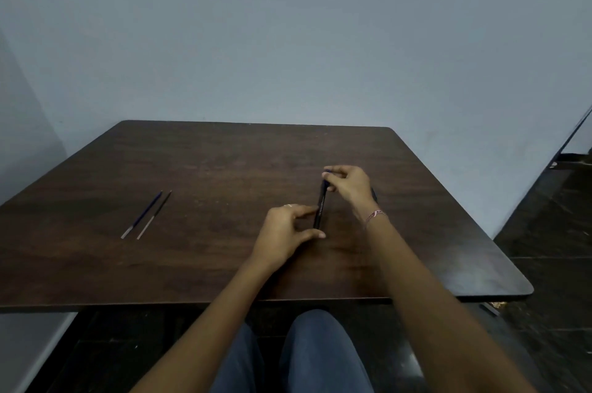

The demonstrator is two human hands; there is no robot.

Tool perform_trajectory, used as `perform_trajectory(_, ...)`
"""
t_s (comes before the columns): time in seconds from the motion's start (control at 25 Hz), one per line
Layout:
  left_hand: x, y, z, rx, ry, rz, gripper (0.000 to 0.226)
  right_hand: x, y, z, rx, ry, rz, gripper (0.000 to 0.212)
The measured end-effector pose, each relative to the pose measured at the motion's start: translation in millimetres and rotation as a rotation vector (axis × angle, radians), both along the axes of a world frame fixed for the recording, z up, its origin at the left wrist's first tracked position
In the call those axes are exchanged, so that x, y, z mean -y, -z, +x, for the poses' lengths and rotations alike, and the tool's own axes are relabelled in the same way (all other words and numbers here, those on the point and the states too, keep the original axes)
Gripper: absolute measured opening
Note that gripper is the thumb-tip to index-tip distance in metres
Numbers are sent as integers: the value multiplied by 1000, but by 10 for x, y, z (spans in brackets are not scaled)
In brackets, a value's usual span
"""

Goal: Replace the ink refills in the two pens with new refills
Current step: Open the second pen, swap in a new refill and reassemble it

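Observation:
A dark pen [321, 203] is held over the right middle of the brown table [192, 264], pointing away from me. My right hand [349, 184] pinches its far end, and my left hand [285, 229] pinches its near end between thumb and fingers. A second dark object [374, 194] shows partly behind my right wrist; what it is cannot be told. Two thin refills lie side by side on the left of the table: a blue one [142, 214] and a darker one [154, 214], both with pale near ends.
The table stands against a grey-blue wall [288, 40]. Its front edge runs just above my knees [314, 354]. A dark floor [551, 216] lies to the right, and a pale surface [28, 347] sits at lower left.

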State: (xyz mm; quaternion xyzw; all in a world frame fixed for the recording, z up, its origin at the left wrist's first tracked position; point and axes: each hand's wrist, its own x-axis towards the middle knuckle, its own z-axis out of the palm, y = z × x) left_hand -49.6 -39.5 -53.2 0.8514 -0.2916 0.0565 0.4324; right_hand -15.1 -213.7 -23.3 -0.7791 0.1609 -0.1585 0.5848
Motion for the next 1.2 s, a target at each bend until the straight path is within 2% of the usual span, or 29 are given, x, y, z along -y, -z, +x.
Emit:
perform_trajectory(0.08, 245, 24, -41, 32, 5, 63, 61, 252, -89, -39, -43, -58, -125, 24)
perform_trajectory(0.28, 807, 45, -120, 53, 4, 89, 70, 694, -148, 39, -140, -87, -685, 30)
perform_trajectory(0.4, 1000, 96, -117, 53, 26, 158, 70, 810, -21, 123, -258, -80, -830, 37)
perform_trajectory(0.6, 1121, 115, -80, 4, 32, 205, 70, 840, 49, 55, -345, -81, -892, 40)
perform_trajectory(0.84, 1136, 111, -110, 7, 55, 199, 67, 855, 150, 6, -347, -86, -910, 42)
perform_trajectory(1.0, 1130, 117, -69, 16, 42, 253, 81, 787, 131, -45, -357, -116, -983, 41)
perform_trajectory(1.08, 1137, 106, -41, -1, 49, 288, 99, 740, 107, -74, -346, -124, -1037, 42)
perform_trajectory(1.2, 1083, 65, -2, 27, 68, 331, 119, 627, 57, -122, -233, -106, -1065, 41)
